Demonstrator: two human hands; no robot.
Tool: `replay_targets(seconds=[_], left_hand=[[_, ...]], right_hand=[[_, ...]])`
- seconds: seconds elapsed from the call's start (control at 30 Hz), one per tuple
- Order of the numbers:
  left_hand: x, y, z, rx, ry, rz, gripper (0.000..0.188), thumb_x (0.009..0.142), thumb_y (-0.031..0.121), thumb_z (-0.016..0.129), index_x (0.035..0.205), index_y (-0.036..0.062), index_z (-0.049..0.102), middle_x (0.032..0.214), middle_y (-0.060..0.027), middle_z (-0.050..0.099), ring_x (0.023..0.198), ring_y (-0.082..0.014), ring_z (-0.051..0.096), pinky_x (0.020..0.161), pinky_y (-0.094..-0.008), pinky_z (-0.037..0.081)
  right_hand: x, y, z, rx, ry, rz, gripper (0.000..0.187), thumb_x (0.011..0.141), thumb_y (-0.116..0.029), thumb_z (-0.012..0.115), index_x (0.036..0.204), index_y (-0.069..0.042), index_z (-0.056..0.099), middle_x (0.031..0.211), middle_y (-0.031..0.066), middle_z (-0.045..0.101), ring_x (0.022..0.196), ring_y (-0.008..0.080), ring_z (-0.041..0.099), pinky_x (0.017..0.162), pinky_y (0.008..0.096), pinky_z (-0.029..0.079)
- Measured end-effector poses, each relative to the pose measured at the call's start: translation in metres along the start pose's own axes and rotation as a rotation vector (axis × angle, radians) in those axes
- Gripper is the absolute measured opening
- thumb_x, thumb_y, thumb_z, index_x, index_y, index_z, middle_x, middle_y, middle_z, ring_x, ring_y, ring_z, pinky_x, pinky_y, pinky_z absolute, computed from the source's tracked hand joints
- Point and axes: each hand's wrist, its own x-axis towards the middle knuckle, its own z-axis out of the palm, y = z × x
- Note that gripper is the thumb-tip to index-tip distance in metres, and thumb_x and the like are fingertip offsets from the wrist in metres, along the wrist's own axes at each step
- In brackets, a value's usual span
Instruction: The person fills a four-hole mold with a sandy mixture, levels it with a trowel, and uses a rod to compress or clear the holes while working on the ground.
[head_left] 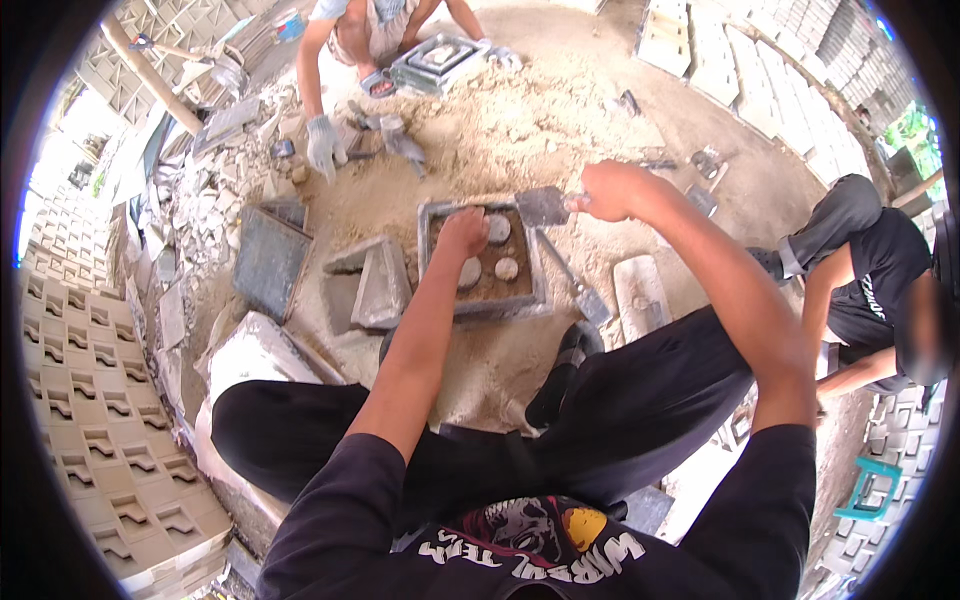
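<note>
Currently | left hand (465,234) closed over box (508,304) | right hand (608,192) gripping trowel (543,206) by box's far-right corner

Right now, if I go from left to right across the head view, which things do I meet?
Stacked beige blocks → dark board → grey concrete piece → left hand → trowel blade → right hand → green stool.

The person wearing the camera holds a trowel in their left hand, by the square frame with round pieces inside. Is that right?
Not quite: the head view shows the trowel in the right hand, by the square frame with round pieces inside.
</note>
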Motion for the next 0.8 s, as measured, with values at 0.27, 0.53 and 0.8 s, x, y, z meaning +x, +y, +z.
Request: replay_targets(seconds=[0.27, 0.53, 0.8], left_hand=[[0.010, 0.001, -0.010, -0.092, -0.096, 0.009, 0.037, 0.098, 0.031, 0.040, 0.098, 0.0003, 0.061, 0.106, -0.0211, 0.063, 0.104, -0.0373, 0.057, 0.093, -0.0481, 0.043], [0.054, -0.015, 0.018, -0.292, 0.306, 0.119, 0.052, 0.101, 0.041, 0.032, 0.105, -0.0027, 0.060, 0.107, -0.0271, 0.061, 0.105, -0.0431, 0.055, 0.092, -0.0477, 0.042], [0.080, 0.015, 0.038, -0.450, -0.079, 0.307, 0.046, 0.101, 0.032, 0.034, 0.130, 0.0017, 0.053, 0.133, -0.0225, 0.053, 0.126, -0.0360, 0.048, 0.110, -0.0411, 0.033]], right_hand=[[0.005, 0.032, -0.003, 0.084, 0.006, 0.083, 0.048, 0.092, -0.041, 0.059, 0.088, 0.006, 0.068, 0.089, 0.0231, 0.069, 0.087, 0.0359, 0.067, 0.079, 0.0447, 0.052], [0.010, 0.055, -0.013, 0.123, 0.019, 0.063, 0.053, 0.092, -0.044, 0.058, 0.090, 0.008, 0.066, 0.089, 0.0253, 0.067, 0.088, 0.0396, 0.066, 0.082, 0.0461, 0.052], [0.007, 0.090, -0.006, 0.203, -0.079, 0.173, 0.056, 0.092, -0.047, 0.057, 0.077, 0.006, 0.066, 0.075, 0.0214, 0.067, 0.077, 0.0362, 0.067, 0.077, 0.0466, 0.051]])
